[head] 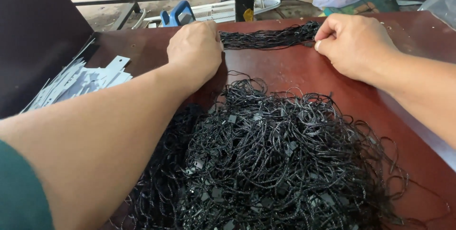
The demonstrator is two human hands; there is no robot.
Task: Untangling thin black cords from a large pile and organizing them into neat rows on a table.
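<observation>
Both hands — left (pixel 195 49), right (pixel 354 44) — pinch a cord bundle (pixel 268 38) (black, stretched taut).

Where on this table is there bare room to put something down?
Bare wood shows between the stretched bundle of cords and the big cord heap, between the left hand and right hand. More shows behind the right hand toward the table corner. The near middle is crowded by the heap; the left edge holds grey tags.

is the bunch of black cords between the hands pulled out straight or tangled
Pulled out straight: the bunch of black cords runs as one tight strand from the left hand to the right hand, unlike the tangled heap nearer.
</observation>
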